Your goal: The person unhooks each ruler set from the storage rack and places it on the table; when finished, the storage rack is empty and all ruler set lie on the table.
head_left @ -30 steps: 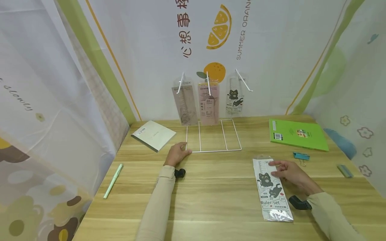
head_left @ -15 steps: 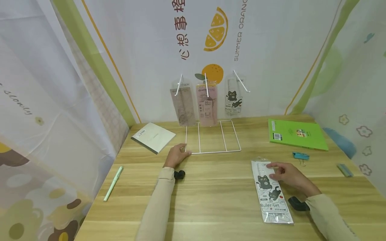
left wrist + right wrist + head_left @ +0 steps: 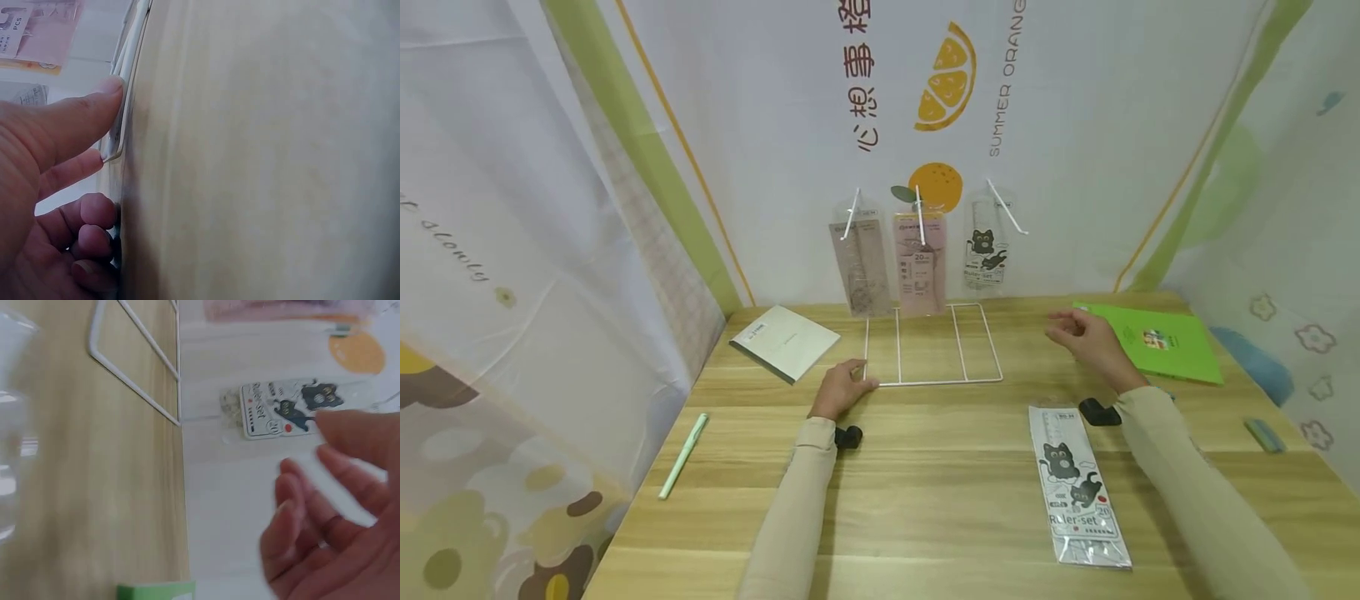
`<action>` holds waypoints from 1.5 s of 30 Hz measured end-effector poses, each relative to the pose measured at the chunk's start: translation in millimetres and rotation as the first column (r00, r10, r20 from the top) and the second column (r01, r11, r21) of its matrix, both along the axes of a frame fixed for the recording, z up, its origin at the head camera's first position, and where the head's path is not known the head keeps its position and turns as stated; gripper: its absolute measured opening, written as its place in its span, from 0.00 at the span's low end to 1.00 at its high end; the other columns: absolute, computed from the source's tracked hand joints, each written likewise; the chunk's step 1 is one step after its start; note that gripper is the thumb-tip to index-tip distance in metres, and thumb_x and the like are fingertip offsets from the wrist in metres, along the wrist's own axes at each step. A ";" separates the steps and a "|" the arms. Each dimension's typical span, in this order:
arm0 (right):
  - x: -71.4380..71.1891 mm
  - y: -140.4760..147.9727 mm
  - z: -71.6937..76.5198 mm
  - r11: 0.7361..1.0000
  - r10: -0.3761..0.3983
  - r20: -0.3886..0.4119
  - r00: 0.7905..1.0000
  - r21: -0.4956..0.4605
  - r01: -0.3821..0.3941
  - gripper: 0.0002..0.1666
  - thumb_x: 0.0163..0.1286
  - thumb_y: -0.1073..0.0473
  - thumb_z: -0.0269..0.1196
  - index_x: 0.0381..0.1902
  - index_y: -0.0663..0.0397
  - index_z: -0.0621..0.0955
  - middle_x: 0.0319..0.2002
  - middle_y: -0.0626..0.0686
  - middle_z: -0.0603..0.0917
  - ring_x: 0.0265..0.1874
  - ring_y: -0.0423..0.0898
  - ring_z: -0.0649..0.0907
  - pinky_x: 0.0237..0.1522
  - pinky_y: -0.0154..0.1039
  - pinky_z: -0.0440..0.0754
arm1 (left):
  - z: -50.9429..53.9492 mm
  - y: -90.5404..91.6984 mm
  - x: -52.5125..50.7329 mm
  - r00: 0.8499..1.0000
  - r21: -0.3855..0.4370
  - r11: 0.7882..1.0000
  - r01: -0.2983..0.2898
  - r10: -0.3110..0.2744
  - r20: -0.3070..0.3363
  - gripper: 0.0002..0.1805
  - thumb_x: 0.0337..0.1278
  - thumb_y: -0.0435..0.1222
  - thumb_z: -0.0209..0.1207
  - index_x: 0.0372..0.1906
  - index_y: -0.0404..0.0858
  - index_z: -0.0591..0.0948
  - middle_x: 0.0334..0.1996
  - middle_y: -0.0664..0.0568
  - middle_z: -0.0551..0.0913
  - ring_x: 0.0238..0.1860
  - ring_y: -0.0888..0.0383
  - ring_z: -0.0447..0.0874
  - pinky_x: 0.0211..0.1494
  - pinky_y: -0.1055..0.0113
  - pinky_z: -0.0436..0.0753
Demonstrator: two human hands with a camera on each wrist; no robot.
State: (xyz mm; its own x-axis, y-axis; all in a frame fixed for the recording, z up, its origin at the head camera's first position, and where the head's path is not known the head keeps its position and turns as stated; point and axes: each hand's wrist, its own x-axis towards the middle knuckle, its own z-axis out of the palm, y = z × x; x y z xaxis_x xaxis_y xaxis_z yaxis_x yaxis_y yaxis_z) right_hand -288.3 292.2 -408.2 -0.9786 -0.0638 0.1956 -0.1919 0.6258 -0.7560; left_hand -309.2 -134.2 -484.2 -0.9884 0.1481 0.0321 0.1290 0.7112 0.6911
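The left hand (image 3: pixel 841 388) holds the near left corner of the white wire rack base (image 3: pixel 940 382); in the left wrist view its thumb and a finger pinch the wire (image 3: pixel 128 81). Over the table by the green book's left edge, the right hand (image 3: pixel 1093 346) is raised with nothing in it, its fingers loosely bent. A cat-printed ruler set pack (image 3: pixel 1075 483) lies flat on the table, nearer than that hand. Three packs hang from the rack's prongs: a greyish one (image 3: pixel 861 267), a pink one (image 3: pixel 920 271) and a cat-printed one (image 3: pixel 985 250).
A cream notebook (image 3: pixel 785 342) lies left of the rack and a light green pen (image 3: pixel 683 456) at the table's left. The green book (image 3: pixel 1172 340) is at the back right, with a small teal and grey item (image 3: pixel 1265 435) nearer the right edge. A printed curtain stands behind.
My right hand has left the ruler set pack on the table and moved up and away from me toward the rack's right side. The left hand stays at the rack's corner.
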 end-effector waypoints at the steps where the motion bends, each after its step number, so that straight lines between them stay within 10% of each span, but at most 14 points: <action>1: -10.4 -2.7 0.9 1.000 -0.007 -0.033 0.999 -0.006 0.007 0.25 0.76 0.53 0.60 0.63 0.64 0.77 0.48 0.66 0.82 0.35 0.33 0.77 0.32 0.29 0.78 | -0.3 -0.3 0.1 1.000 -0.002 1.000 0.003 -0.003 -0.004 0.30 0.62 0.43 0.67 0.66 0.33 0.77 0.65 0.35 0.76 0.68 0.36 0.72 0.70 0.45 0.73; 12: -98.0 -27.2 32.5 0.993 -0.035 -0.198 0.980 -0.120 0.012 0.28 0.74 0.57 0.63 0.68 0.60 0.73 0.63 0.68 0.75 0.20 0.33 0.75 0.21 0.26 0.76 | -2.5 -0.1 -1.2 0.999 -0.008 1.000 0.015 -0.015 -0.028 0.29 0.63 0.42 0.67 0.65 0.33 0.77 0.65 0.36 0.77 0.68 0.38 0.73 0.71 0.47 0.73; 19: -121.2 -43.2 61.0 0.995 -0.002 -0.177 0.984 -0.094 -0.015 0.32 0.73 0.55 0.64 0.72 0.53 0.72 0.39 0.56 0.76 0.17 0.35 0.74 0.20 0.30 0.74 | -3.3 0.2 -2.2 0.999 -0.008 1.000 0.009 -0.009 -0.031 0.29 0.63 0.42 0.67 0.65 0.33 0.77 0.64 0.36 0.78 0.67 0.38 0.74 0.70 0.47 0.73; 23: -125.5 -48.7 68.7 0.992 0.028 -0.142 0.990 -0.116 -0.045 0.34 0.72 0.54 0.64 0.73 0.48 0.71 0.34 0.50 0.75 0.18 0.35 0.73 0.21 0.31 0.74 | -2.3 1.0 -1.2 0.999 -0.009 1.000 0.011 -0.011 -0.032 0.29 0.62 0.42 0.68 0.65 0.32 0.77 0.64 0.36 0.78 0.67 0.37 0.74 0.70 0.47 0.73; 31: -128.0 -57.2 69.9 0.990 0.013 -0.155 0.988 -0.133 -0.034 0.30 0.74 0.54 0.63 0.71 0.50 0.73 0.61 0.60 0.72 0.26 0.37 0.69 0.25 0.30 0.70 | -1.9 2.0 -1.4 0.999 -0.012 1.000 0.010 -0.010 -0.043 0.29 0.62 0.41 0.68 0.64 0.32 0.78 0.63 0.35 0.78 0.66 0.37 0.75 0.69 0.47 0.74; 45: -111.2 -54.1 52.7 0.944 -0.036 -0.257 0.966 -0.326 -0.052 0.20 0.69 0.65 0.67 0.57 0.63 0.80 0.30 0.42 0.78 0.20 0.35 0.69 0.20 0.28 0.66 | -2.4 2.1 0.3 1.000 0.005 1.000 0.002 -0.002 -0.030 0.29 0.63 0.41 0.67 0.65 0.32 0.77 0.65 0.36 0.76 0.68 0.37 0.73 0.71 0.46 0.72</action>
